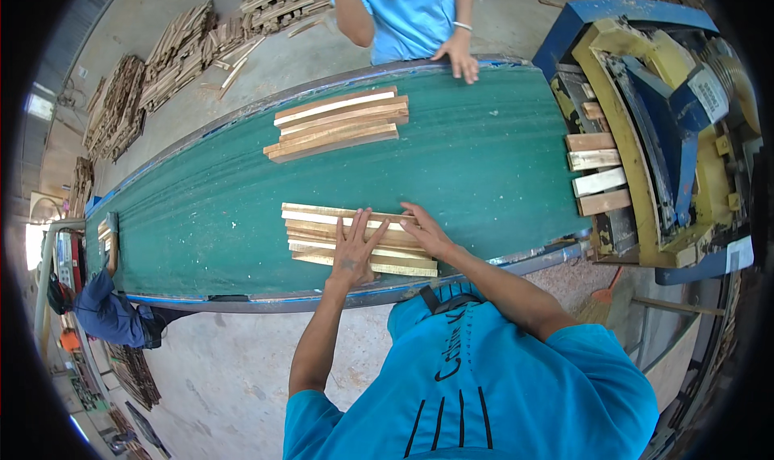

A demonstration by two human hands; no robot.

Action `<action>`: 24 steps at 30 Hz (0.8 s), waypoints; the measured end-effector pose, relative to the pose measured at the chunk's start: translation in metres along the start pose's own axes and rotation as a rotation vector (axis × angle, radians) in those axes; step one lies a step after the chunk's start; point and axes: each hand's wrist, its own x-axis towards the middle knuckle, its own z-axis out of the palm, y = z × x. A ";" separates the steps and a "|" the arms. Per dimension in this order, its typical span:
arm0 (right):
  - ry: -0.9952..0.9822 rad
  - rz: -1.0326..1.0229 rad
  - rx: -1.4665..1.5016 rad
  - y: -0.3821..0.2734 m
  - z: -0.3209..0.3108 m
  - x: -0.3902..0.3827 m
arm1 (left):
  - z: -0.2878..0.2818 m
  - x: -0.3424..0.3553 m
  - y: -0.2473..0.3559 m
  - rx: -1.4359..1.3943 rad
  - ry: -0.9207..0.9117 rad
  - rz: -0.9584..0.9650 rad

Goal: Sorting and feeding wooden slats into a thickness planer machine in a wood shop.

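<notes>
A bundle of pale and brown wooden slats (310, 234) lies side by side on the green belt table (201, 218), near my body. My left hand (355, 254) rests palm down across the slats, its fingers spread over their tops. My right hand (427, 234) touches the right part of the same bundle, fingers apart and slightly bent. Farther away, a second group of slats (339, 113) lies on the belt.
A person in light blue (411, 16) stands opposite, one hand on the far rim. Another worker in dark blue (113, 307) bends at the left end. A yellow-and-blue machine (653, 137) with short boards (597, 182) occupies the right end. Wood stacks (117, 105) line the floor behind.
</notes>
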 end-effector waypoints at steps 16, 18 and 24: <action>0.118 -0.027 -0.053 0.042 -0.063 0.018 | -0.015 0.127 -0.072 -0.061 0.208 -0.090; 0.067 -0.014 -0.008 0.056 -0.070 -0.002 | -0.003 0.131 -0.091 -0.078 0.283 -0.076; 0.140 -0.011 -0.001 0.067 -0.133 -0.055 | -0.015 0.130 -0.099 -0.043 0.325 -0.005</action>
